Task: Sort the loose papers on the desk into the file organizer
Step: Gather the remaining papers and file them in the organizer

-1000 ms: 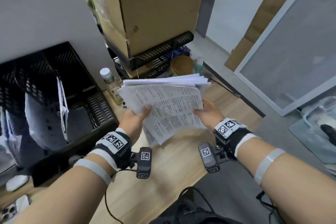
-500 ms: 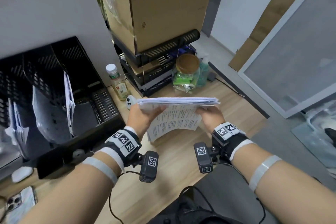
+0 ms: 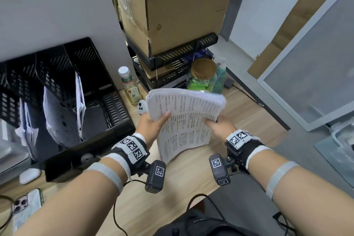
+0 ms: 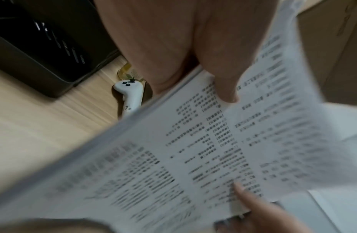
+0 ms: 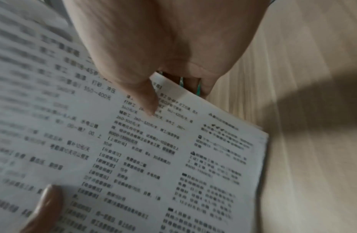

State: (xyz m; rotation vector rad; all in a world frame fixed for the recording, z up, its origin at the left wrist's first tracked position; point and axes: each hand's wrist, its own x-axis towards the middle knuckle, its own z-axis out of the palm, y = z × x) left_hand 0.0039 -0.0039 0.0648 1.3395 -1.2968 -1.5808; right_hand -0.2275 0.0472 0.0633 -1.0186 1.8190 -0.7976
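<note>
In the centre of the head view, both hands held a stack of papers above the wooden desk. The left hand gripped the stack at its left edge, thumb curled on the top sheet and the other fingers hidden under it. The right hand pinched the lower right part, thumb on the printed side; in the right wrist view its thumb pressed the page and the other fingers were behind the paper.

The sheets carried dense printed text in columns, mostly blurred. In the right wrist view only some figures could be read, such as "350~400" and "260-300".

The cardboard box at the top of the frame showed "UN 3481", partly cut off. The bottle had a green label that was too small to read.

The black file organizer stood at the left of the frame, with some sheets already upright in its compartments; its left part was cut off by the frame edge. A phone lay at the lower left, half out of view.
</note>
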